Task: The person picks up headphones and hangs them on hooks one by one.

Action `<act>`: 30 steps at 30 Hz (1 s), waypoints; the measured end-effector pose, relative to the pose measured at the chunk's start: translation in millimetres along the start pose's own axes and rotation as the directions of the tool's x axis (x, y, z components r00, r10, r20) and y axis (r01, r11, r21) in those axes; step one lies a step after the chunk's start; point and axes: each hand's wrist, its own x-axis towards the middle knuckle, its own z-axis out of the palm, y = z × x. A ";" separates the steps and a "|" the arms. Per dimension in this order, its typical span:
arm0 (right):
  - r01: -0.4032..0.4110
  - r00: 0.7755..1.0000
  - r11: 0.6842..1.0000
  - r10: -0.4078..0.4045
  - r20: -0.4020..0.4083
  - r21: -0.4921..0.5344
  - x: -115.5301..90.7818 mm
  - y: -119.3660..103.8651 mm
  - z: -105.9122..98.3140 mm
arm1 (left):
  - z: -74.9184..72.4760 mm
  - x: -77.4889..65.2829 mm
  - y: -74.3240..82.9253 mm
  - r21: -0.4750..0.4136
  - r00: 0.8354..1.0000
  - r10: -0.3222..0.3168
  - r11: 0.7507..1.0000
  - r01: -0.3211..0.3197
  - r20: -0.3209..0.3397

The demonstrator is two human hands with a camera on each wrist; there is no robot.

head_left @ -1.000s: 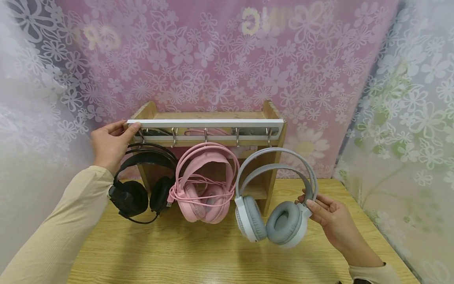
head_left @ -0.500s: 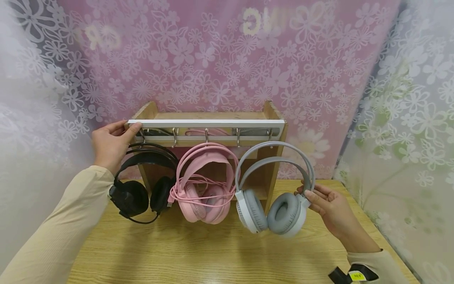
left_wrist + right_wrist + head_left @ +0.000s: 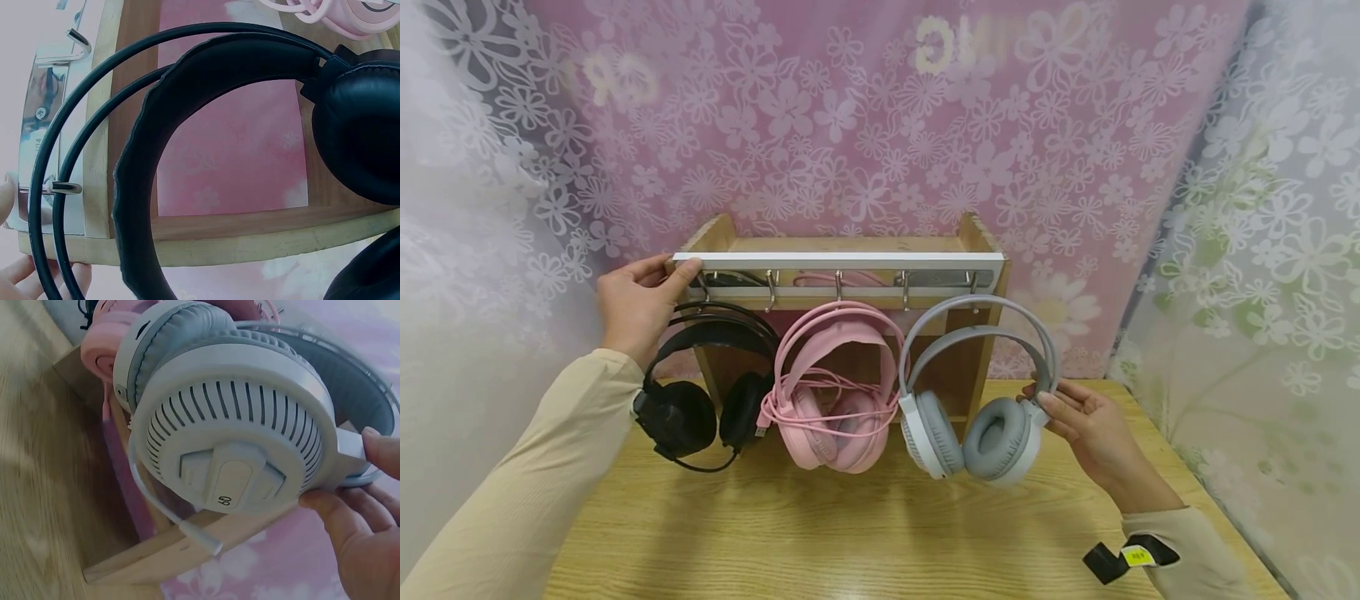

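My right hand [image 3: 1093, 433] pinches the grey-and-white headset [image 3: 1000, 437] by its right side, where the band meets the ear cup. The band's top is just below the rightmost hook [image 3: 973, 287]; whether they touch I cannot tell. In the right wrist view its white ear cup [image 3: 231, 425] shows slots and a microphone boom [image 3: 200, 537]. My left hand [image 3: 638, 304] grips the left end of the hook rail [image 3: 850, 261], thumb in front, other fingers partly hidden. Beside it a black headset [image 3: 681, 417] hangs from the leftmost hook [image 3: 65, 187]. A pink headset [image 3: 835, 429] with its cable wound round it hangs mid-rail.
The rail sits along the front of a wooden shelf [image 3: 992, 333] on a wood-grain table [image 3: 850, 542]. Two hooks, including this one [image 3: 771, 292], hold nothing. A pink flowered curtain [image 3: 865, 125] stands behind, with pale flowered sheets [image 3: 1285, 333] at the sides.
My right hand has raised the grey-and-white headset and brought it slightly left, closer to the rightmost hook. My left hand stays on the rail's left end.
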 end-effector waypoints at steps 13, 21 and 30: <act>0.038 0.999 0.998 -0.038 -0.006 0.052 8.6 18.8 -5.6 | 1.4 0.3 -0.3 0.012 1.000 -0.002 1.000 0.002 -0.005; 0.007 1.000 0.998 -0.006 -0.005 0.068 10.5 22.4 -6.0 | 0.4 -0.5 0.0 -0.015 1.000 -0.001 1.000 0.001 -0.004; 0.025 0.999 0.998 -0.027 0.029 0.052 13.2 29.8 -10.4 | 1.0 -1.4 -0.4 0.008 1.000 0.002 1.000 -0.002 -0.002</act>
